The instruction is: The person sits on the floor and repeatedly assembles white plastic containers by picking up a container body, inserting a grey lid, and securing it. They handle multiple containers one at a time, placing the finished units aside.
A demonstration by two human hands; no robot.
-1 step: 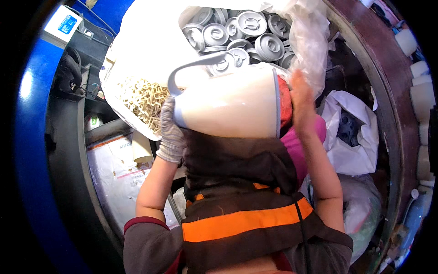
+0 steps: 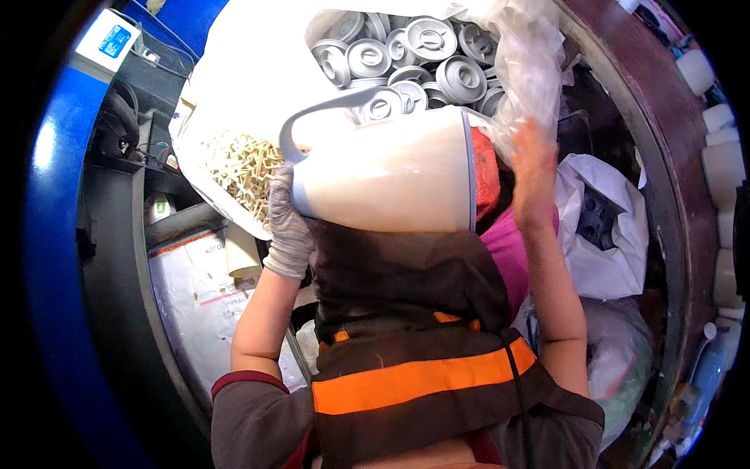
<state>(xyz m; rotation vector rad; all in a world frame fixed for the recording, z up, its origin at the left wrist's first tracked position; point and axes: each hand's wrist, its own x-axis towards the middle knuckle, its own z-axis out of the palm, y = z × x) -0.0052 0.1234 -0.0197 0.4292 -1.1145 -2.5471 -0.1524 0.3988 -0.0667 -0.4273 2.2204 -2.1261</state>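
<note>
A cream-white jug point(image 2: 383, 176) with a blue-grey rim and handle point(image 2: 312, 109) lies on its side across my lap. Its narrower end points left and its wider end right. My left hand point(image 2: 286, 205), in a striped knitted glove, is closed round the narrower end below the handle. Off the wider end, my bare right hand point(image 2: 534, 176) is raised with fingers stretched upward, somewhat blurred and apart from the jug. Between that hand and the jug shows a red cloth-like thing point(image 2: 485, 176), partly hidden behind the jug.
Ahead stands a white bag point(image 2: 250, 70) holding grey round lids point(image 2: 461, 80) and, at left, a heap of small beige pieces point(image 2: 242, 176). A white bag point(image 2: 617, 266) with dark parts is at right. Along the right edge runs a brown ledge point(image 2: 691, 156) with white cups.
My right hand has moved slightly right, away from the jug's wider end. The jug and my left hand have shifted a little to the left.
</note>
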